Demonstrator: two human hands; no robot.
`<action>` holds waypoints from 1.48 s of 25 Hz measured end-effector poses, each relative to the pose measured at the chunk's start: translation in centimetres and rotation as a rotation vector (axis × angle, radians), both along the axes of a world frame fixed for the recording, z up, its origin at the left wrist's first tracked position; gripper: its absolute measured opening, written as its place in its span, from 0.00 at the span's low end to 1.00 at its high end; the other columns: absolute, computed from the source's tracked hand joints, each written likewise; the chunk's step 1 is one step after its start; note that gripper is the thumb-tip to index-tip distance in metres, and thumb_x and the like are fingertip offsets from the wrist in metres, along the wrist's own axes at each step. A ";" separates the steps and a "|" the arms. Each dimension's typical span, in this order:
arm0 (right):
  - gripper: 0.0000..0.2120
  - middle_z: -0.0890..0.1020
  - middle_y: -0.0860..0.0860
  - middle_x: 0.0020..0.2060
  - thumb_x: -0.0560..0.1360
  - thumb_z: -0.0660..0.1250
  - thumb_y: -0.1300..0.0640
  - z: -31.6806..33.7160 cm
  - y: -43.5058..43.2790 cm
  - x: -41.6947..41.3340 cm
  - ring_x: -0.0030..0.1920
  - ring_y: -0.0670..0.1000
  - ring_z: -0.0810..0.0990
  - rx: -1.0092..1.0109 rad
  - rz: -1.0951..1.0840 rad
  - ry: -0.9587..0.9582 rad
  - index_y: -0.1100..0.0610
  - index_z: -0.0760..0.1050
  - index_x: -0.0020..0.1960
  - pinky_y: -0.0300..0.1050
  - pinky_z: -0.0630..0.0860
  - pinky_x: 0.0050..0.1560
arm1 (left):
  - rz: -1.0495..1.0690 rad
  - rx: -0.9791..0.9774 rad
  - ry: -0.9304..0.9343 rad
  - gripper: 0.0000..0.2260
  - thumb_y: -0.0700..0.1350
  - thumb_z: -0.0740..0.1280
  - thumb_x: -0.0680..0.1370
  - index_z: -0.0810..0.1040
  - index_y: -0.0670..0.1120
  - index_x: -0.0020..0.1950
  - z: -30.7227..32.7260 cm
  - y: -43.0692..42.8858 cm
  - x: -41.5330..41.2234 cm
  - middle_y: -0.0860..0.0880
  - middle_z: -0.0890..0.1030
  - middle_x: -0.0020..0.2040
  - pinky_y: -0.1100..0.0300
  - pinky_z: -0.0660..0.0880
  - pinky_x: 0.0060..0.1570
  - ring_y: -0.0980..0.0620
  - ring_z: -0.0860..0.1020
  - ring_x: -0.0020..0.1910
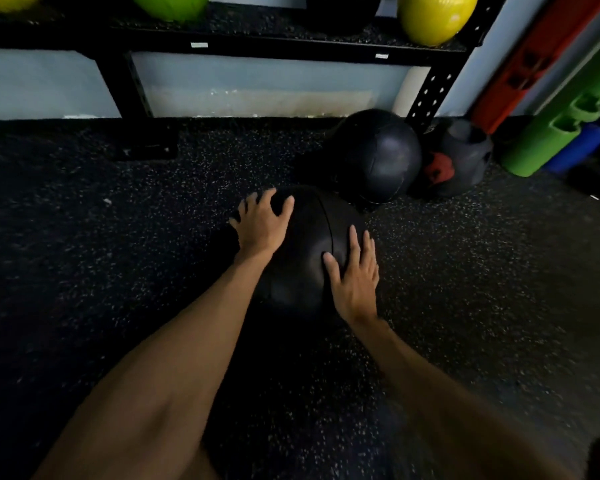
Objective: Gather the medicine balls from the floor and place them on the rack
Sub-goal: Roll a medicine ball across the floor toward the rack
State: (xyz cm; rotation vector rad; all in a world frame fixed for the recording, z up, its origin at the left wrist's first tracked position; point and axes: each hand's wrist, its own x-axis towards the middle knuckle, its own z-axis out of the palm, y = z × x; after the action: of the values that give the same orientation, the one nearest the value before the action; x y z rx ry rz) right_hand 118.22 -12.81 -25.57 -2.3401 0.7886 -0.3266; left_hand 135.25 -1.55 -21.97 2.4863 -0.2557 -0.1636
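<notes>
While near medicine ball (309, 244) sits on floor (84, 237) below rack (291, 46), hands flank it: left hand (262, 225) fingers spread over upper left, right hand (355, 275) fingers straight, flat on right side. Not lifted yet. Second black ball (378, 154) left on floor by rack post (433, 88); shelf holds green ball (170, 6), yellow ball (437, 15).

Left hand (262, 223), right hand (355, 275), both splayed
</notes>
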 end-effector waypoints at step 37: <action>0.32 0.50 0.59 0.81 0.82 0.55 0.38 -0.8 -13.2 32.7 0.80 0.62 0.50 0.250 0.162 -0.036 0.43 0.49 0.81 0.59 0.54 0.77 | -0.027 0.042 -0.185 0.37 0.59 0.65 0.79 0.47 0.55 0.82 -2.6 -6.1 17.0 0.42 0.41 0.82 0.36 0.48 0.76 0.40 0.41 0.81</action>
State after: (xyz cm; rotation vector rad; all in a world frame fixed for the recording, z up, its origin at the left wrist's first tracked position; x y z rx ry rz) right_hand 150.96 -26.01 -26.36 -2.1401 0.5817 -0.1877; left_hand 152.29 -7.61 -24.57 2.5426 -0.3668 0.0506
